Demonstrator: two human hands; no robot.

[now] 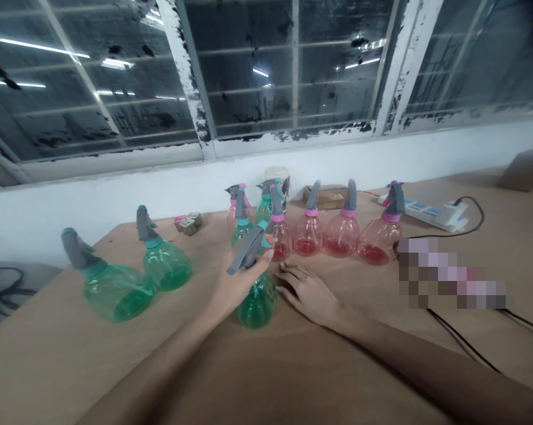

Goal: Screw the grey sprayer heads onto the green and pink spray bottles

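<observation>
Left grip [238,284] closed round the neck of a green spray bottle [256,308], just under its grey spray head [247,249]; bottle body sits right below the grip, roughly upright over the desk [40,366] (can't tell if the base is touching). Right grip [311,293] loosely open, palm down, nothing in it, fingers pointing at the held bottle from just beside it; thumb contact unclear. Left of the left grip: two more green bottles, the nearer one [115,292] and, a bit further back, a second [166,265]. Small blocks [189,223] behind those. Straight behind the left grip: a green bottle [242,232] partly hidden, then another green bottle [263,210] and a pink bottle [231,217] at the back, white tub [275,172] behind. Beyond the right grip: row of four pink bottles [308,239], darker red in their bottoms, brown box [334,196] behind. Farther right of the right grip: power strip [434,213], black cable [463,341] and a pixelated patch [452,271].
</observation>
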